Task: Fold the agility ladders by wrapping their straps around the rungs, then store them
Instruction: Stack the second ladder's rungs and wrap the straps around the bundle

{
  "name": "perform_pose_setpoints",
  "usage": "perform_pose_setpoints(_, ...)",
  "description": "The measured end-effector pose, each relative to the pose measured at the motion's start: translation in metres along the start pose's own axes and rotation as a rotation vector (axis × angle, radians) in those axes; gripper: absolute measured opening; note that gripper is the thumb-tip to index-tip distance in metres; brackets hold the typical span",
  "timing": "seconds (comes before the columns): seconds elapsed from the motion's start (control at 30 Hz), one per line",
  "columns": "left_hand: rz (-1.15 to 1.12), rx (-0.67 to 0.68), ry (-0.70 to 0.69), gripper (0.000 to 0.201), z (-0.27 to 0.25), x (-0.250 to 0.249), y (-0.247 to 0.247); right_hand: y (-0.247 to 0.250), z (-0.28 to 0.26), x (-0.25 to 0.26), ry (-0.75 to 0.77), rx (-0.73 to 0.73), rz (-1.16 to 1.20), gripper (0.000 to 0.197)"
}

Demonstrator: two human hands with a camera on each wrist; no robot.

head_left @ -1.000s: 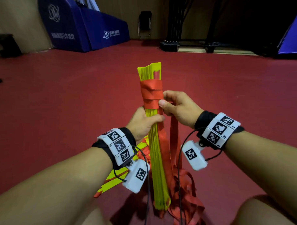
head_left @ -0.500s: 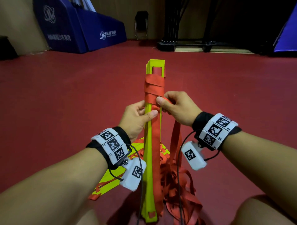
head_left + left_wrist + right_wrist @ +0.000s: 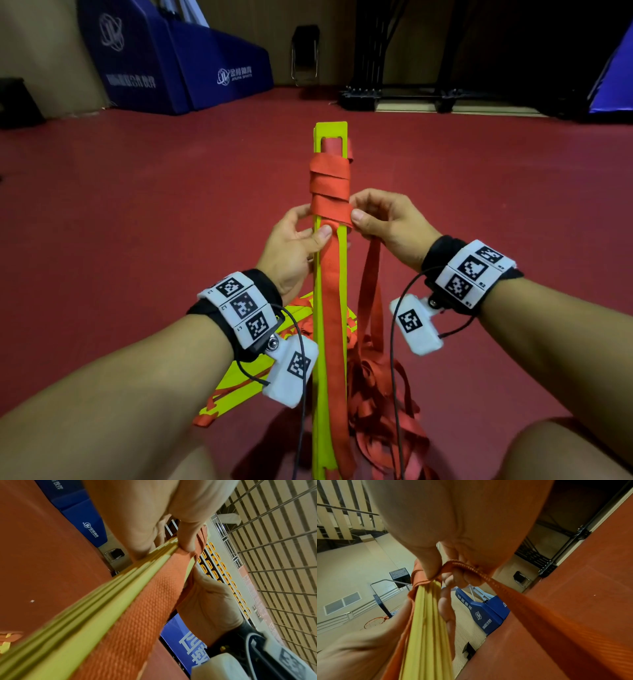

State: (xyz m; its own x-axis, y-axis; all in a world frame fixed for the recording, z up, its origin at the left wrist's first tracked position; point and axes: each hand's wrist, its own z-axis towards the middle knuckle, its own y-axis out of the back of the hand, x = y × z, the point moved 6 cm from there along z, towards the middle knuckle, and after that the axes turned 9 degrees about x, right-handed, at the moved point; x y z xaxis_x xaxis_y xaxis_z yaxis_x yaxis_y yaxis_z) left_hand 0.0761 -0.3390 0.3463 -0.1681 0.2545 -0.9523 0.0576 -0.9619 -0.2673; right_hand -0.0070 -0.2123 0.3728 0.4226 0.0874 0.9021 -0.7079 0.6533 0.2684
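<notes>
A stack of yellow ladder rungs stands upright in front of me, its flat face toward me. Several turns of red strap are wound round its upper part. My left hand grips the stack just below the wraps, thumb pressing a strap length against the face. My right hand pinches the strap at the stack's right edge, thumb on the lowest turn. From that hand a loose strap hangs down to a tangled red pile on the floor.
A second yellow ladder bundle with red strap lies on the red floor under my left wrist. Blue padded stands, a folded chair and a black rack base line the far wall. My knees show at the bottom.
The rung stack turned from edge-on to face-on, and another strap turn now lies on it. Both hands sit slightly lower, the right thumb now on the lowest wrap.
</notes>
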Motion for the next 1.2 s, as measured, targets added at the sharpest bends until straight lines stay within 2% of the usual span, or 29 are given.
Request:
perform_pose_setpoints(0.07, -0.073, 0.023, 0.004, 0.028, -0.001, -0.002, -0.003, -0.004, 0.0, 0.002, 0.0, 0.022, 0.008, 0.03)
perform_pose_setpoints(0.2, -0.109, 0.032, -0.001, 0.012, -0.002, -0.001, -0.006, -0.013, -0.001, 0.006, 0.016, 0.072, 0.104, 0.031)
perform_pose_setpoints(0.27, -0.07, -0.001, -0.044, 0.009, -0.002, -0.003, -0.007, -0.011, -0.001, 0.009, 0.031, 0.031, 0.106, 0.03)
perform_pose_setpoints(0.37, -0.037, -0.055, -0.058, 0.009, -0.001, -0.002, -0.008, -0.009, -0.001, 0.013, 0.047, -0.05, -0.004, 0.007)
perform_pose_setpoints(0.43, 0.003, -0.091, -0.058, 0.008, 0.0, -0.002, -0.006, -0.008, -0.001, 0.017, 0.05, -0.101, -0.067, 0.014)
perform_pose_setpoints(0.5, 0.047, -0.093, -0.078, 0.02, -0.001, -0.003, -0.005, -0.008, -0.001, 0.02, 0.062, -0.129, -0.126, 0.018)
perform_pose_setpoints(0.57, 0.117, -0.056, -0.099, 0.046, -0.002, -0.003, -0.009, -0.009, -0.001, 0.022, 0.069, -0.133, -0.162, 0.017)
perform_pose_setpoints(0.63, 0.311, -0.053, -0.112, 0.066, -0.003, -0.001, -0.012, -0.01, -0.001, 0.022, 0.059, -0.128, -0.165, 0.015)
perform_pose_setpoints(0.7, 0.505, -0.094, -0.105, 0.072, -0.005, 0.001, -0.011, -0.011, -0.001, 0.021, 0.042, -0.119, -0.183, 0.011)
perform_pose_setpoints(0.77, 0.6, -0.129, -0.117, 0.061, -0.003, 0.002, -0.008, -0.01, -0.001, 0.02, 0.032, -0.116, -0.233, 0.004)
perform_pose_setpoints(0.8, 0.625, -0.144, -0.12, 0.053, 0.0, 0.002, -0.006, -0.009, -0.001, 0.019, 0.017, -0.118, -0.277, 0.009)
perform_pose_setpoints(0.9, 0.595, -0.144, -0.11, 0.041, 0.005, 0.002, -0.003, -0.007, -0.001, 0.013, -0.074, -0.059, -0.406, 0.04)
perform_pose_setpoints(1.03, 0.55, -0.113, -0.115, 0.044, 0.008, 0.004, 0.002, -0.016, -0.004, 0.015, -0.075, 0.085, -0.212, 0.055)
perform_pose_setpoints(1.1, 0.518, -0.095, -0.13, 0.04, 0.009, 0.001, 0.001, -0.02, -0.005, 0.019, -0.056, 0.138, -0.057, 0.05)
perform_pose_setpoints(1.2, 0.392, -0.029, -0.122, 0.021, 0.011, 0.0, -0.004, -0.024, -0.005, 0.024, -0.055, 0.171, 0.092, 0.034)
